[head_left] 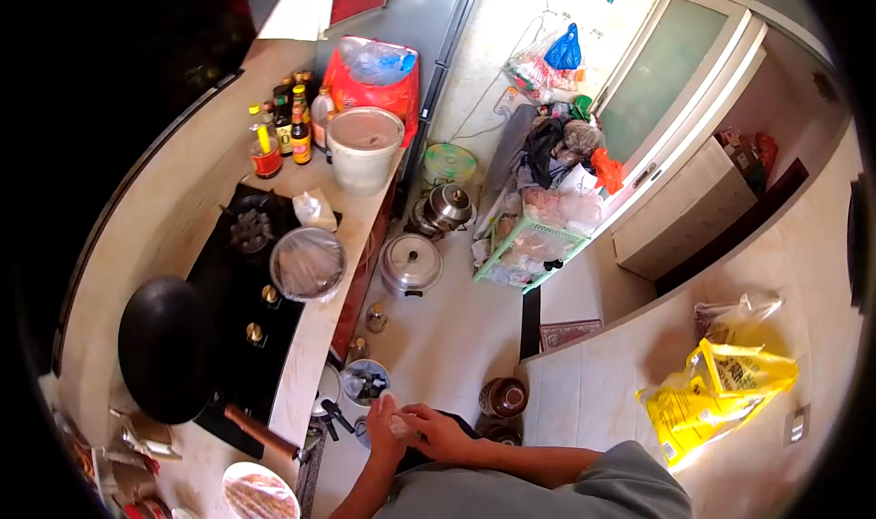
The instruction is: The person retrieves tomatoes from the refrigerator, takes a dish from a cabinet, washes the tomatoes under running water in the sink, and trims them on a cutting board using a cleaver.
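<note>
grasping a pale, unclear scrap [399, 425] between left hand [385, 434] and right hand [442, 435], just short of the bucket [363, 364]; seemingly working it, next likely needing a steady pinch.

The person's left hand [386, 441] and right hand [444, 435] hold a small pale item [401, 422] between them, its details unclear. A black wok [167, 347] sits on the stove [272, 337]; beyond it a film-covered bowl [308, 264] stands near the edge of the bench [301, 359]. 2 lidded pots [411, 265] stand on the floor [447, 314].
</note>
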Action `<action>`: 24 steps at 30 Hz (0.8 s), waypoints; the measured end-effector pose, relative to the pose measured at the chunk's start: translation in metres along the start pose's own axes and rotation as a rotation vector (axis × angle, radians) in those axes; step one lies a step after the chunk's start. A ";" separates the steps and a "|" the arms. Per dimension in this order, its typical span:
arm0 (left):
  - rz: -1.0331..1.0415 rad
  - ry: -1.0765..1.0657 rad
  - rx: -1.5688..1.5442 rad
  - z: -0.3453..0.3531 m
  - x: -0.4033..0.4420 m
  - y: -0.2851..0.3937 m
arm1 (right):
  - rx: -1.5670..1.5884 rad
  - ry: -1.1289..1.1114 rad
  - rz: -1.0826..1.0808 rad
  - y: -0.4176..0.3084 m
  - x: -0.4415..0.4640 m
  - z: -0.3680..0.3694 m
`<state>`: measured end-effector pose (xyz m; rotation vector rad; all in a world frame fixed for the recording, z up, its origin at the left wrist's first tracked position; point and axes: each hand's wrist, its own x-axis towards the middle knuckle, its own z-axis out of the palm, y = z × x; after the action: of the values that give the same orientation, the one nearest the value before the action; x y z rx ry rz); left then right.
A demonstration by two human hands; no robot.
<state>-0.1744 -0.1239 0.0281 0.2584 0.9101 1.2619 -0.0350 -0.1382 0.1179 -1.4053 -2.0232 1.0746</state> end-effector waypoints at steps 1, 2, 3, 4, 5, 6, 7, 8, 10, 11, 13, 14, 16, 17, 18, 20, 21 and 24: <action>0.157 -0.065 0.338 0.001 0.012 -0.005 | -0.148 0.044 -0.085 0.022 0.014 -0.006; 0.317 -0.132 0.674 0.005 0.024 -0.010 | -0.102 0.070 -0.065 0.036 0.030 -0.019; 0.487 -0.202 1.004 0.010 0.039 -0.015 | -0.044 0.077 0.030 0.052 0.047 -0.039; 0.434 -0.186 0.954 0.011 0.054 -0.014 | 0.015 0.085 0.123 0.070 0.065 -0.061; 0.382 -0.167 0.902 0.013 0.069 -0.014 | 0.077 0.094 0.220 0.086 0.081 -0.087; 0.079 -0.033 0.610 0.036 0.065 0.001 | 0.209 0.210 0.341 0.096 0.102 -0.129; -0.220 0.101 0.308 0.053 0.075 0.005 | 0.344 0.322 0.459 0.112 0.119 -0.171; -0.199 0.066 0.330 0.032 0.093 -0.009 | 0.229 0.411 0.415 0.202 0.137 -0.210; -0.170 0.164 0.293 0.000 0.122 -0.032 | 0.440 0.723 0.456 0.239 0.178 -0.343; -0.164 0.296 0.244 0.003 0.131 -0.037 | 0.399 0.848 0.423 0.298 0.197 -0.412; -0.186 0.394 0.436 0.047 0.151 -0.049 | 0.266 1.098 0.346 0.396 0.231 -0.566; -0.199 0.514 0.343 0.014 0.144 -0.079 | 0.195 1.216 0.310 0.456 0.246 -0.647; -0.261 0.527 0.291 -0.017 0.144 -0.106 | -0.366 1.433 0.330 0.451 0.266 -0.765; -0.321 0.441 0.314 -0.007 0.129 -0.116 | 0.021 1.360 0.262 0.451 0.275 -0.811; -0.445 0.271 0.223 0.015 0.126 -0.114 | 0.183 1.287 0.457 0.497 0.273 -0.870; -0.327 0.534 0.522 0.047 0.147 -0.141 | 0.044 1.185 0.488 0.531 0.292 -0.935; -0.288 0.500 0.617 0.096 0.148 -0.118 | -0.038 1.135 0.477 0.542 0.308 -0.948; -0.176 0.569 0.687 0.064 0.155 -0.163 | -0.230 1.035 0.380 0.557 0.362 -0.948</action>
<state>-0.0105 -0.0195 -0.1023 0.3520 1.8125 0.8259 0.8353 0.6190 0.2112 -1.9480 -1.1518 0.0997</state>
